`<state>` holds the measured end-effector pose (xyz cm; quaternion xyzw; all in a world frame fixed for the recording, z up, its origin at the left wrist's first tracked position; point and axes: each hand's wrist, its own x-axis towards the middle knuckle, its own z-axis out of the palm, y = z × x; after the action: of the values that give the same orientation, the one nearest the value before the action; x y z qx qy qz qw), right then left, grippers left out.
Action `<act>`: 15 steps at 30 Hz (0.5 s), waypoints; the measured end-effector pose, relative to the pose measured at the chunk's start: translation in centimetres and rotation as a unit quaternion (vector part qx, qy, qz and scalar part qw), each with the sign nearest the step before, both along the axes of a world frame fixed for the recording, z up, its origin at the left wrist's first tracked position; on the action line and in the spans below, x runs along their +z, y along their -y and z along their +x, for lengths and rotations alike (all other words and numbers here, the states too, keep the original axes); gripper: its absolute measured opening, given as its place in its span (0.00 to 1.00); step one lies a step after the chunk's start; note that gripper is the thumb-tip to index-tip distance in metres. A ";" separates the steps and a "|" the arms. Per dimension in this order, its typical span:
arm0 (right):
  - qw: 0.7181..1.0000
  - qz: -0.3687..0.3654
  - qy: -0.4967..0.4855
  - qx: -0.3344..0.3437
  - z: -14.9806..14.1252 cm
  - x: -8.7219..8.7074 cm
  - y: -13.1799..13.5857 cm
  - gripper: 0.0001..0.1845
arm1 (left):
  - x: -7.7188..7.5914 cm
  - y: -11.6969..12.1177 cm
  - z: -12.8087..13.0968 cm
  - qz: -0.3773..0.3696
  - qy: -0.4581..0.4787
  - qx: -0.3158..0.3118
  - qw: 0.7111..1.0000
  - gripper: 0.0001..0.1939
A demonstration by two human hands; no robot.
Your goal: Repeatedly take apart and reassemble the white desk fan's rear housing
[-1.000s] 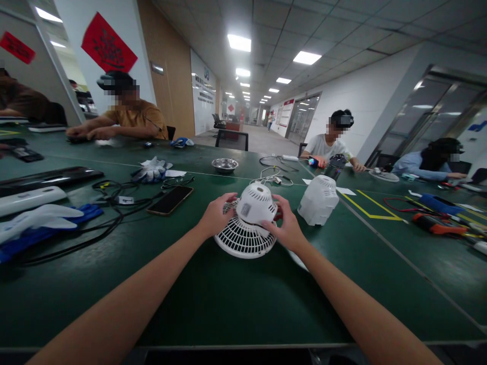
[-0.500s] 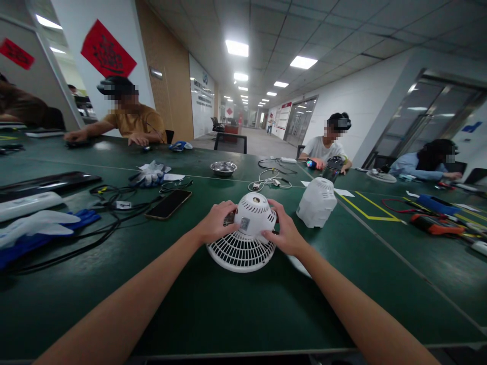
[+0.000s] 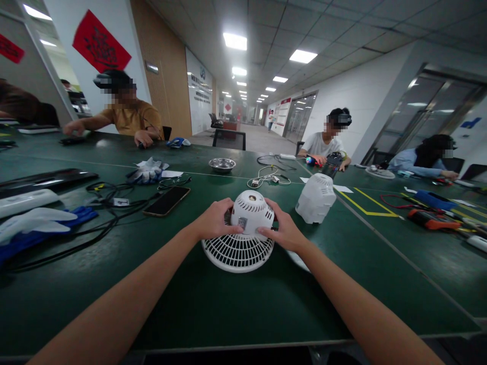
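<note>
A white fan motor housing (image 3: 254, 210), domed, with vent slots and a small label, is gripped from both sides at the middle of the table. My left hand (image 3: 218, 220) curls round its left side, thumb across the front. On the opposite side my right hand (image 3: 283, 225) closes on it in the same way. Below the housing, the round white fan grille (image 3: 239, 253) lies with its slats showing; whether the two parts are joined I cannot tell. Part of a white curved piece (image 3: 299, 260) shows beneath my right forearm.
A translucent white part (image 3: 315, 198) stands to the right. Behind are a metal bowl (image 3: 222, 165) and a white cable (image 3: 268, 177). To the left lie a phone (image 3: 167, 201), black cables and gloves (image 3: 38, 225). A multimeter (image 3: 433, 219) rests far right. Co-workers sit across the table.
The housing has come upright from a tilt and sits slightly lower and further left, with the grille shifted left too. Both hands keep hold of it.
</note>
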<state>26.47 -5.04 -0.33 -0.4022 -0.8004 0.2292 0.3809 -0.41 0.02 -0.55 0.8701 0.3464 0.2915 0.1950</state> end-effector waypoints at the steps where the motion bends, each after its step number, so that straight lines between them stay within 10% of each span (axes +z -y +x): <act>1: 1.000 -0.005 -0.004 0.005 0.0 0.1 0.0 0.44 | 0.0 0.1 0.0 -0.003 0.003 0.000 1.000 0.34; 15: 0.999 0.027 0.015 0.016 -0.2 0.3 0.1 0.42 | 0.6 0.9 0.3 0.003 -0.001 -0.011 1.000 0.35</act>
<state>26.22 -5.19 0.01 -0.3826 -0.8180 0.2077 0.3760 -0.10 -0.89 0.00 0.8744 0.3365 0.2897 0.1955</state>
